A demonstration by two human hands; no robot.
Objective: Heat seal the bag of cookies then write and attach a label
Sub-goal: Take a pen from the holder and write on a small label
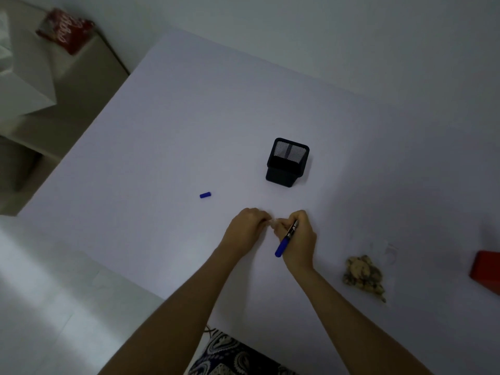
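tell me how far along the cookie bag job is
Done: the pen cap lies off on the table. In hand: the right hand grips the pen; both hands meet over something small and unclear. Left: the bag of cookies shows no label; its seal is unclear.

We're looking at a dim, underexposed frame with a bluish cast. Brightest patch is the floor (48,280) at 8 o'clock. Soft shadow off the mesh holder (287,162) falls toward 4 o'clock. Wide-angle bending at the edges; red packet (65,31) at 10 o'clock is smeared (motion blur, likely). No glare.
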